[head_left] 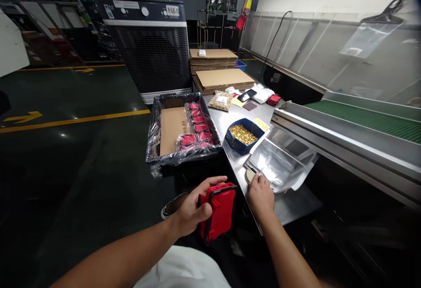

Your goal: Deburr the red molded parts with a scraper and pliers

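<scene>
My left hand (192, 209) is wrapped around a red plastic case (222, 213) with black edging, held upright in front of my body. My right hand (262, 196) rests at the near edge of the metal table, its fingers closed on the end of a slim metal tool (251, 167) that looks like a pen or tweezers. Beneath those fingers lies a round beige piece (249, 176), partly covered. Just right of the hand is a white tray (300, 181) with clear plastic bags (271, 160) in it. A blue bin (238, 146) of small brass-coloured parts (243, 134) stands behind.
To the left, a black plastic-lined crate (151, 141) holds cardboard and several bagged red cases (201, 127). Farther back are a bag of parts (221, 100), a phone (246, 95) and cardboard stacks (225, 78). A green conveyor (365, 119) runs along the right; an air cooler (151, 51) stands behind the crate.
</scene>
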The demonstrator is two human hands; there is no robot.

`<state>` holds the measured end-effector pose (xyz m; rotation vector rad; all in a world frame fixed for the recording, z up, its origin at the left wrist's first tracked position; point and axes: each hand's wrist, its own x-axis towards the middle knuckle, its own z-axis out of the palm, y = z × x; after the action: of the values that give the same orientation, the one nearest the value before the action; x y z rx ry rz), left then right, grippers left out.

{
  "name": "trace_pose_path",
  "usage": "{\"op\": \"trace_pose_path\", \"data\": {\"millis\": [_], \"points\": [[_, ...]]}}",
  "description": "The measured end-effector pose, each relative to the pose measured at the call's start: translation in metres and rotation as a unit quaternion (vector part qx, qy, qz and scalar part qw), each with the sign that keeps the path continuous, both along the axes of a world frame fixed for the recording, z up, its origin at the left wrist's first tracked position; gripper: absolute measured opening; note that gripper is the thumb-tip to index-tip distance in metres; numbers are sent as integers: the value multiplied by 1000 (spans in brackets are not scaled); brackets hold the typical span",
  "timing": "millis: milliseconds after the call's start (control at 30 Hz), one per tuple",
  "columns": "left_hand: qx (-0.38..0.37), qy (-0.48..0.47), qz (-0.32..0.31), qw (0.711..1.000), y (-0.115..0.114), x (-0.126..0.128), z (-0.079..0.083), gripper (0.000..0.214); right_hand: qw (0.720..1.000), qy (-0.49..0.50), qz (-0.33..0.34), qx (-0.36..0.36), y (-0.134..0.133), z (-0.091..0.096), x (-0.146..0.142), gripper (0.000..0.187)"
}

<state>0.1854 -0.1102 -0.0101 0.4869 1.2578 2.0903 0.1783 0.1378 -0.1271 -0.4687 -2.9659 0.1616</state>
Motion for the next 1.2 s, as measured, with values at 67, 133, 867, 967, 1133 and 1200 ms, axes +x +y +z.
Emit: {"op": "trace_pose_path", "data": {"millis": [67,133,867,967,1133,1200], "points": [[-40,73,-1,997,-1,-1,5,87,1000,10,-7,-23,0,6,2,50],[-64,122,1,990,-1,-3,9,85,998,29,-3,-50,-5,21,9,47],[-118,422,-36,898,5,-4,15,89,710,121,72,-690,-69,125,100,37],[-118,410,-58,903,5,-2,12,88,747,120,81,-649,-70,125,99,37],[-119,351,-69,926,6,2,9,82,827,144,-25,-542,-38,85,78,49],[-137,332,-61,931,5,3,8,82,890,173,-73,-416,-17,54,75,46]]}}
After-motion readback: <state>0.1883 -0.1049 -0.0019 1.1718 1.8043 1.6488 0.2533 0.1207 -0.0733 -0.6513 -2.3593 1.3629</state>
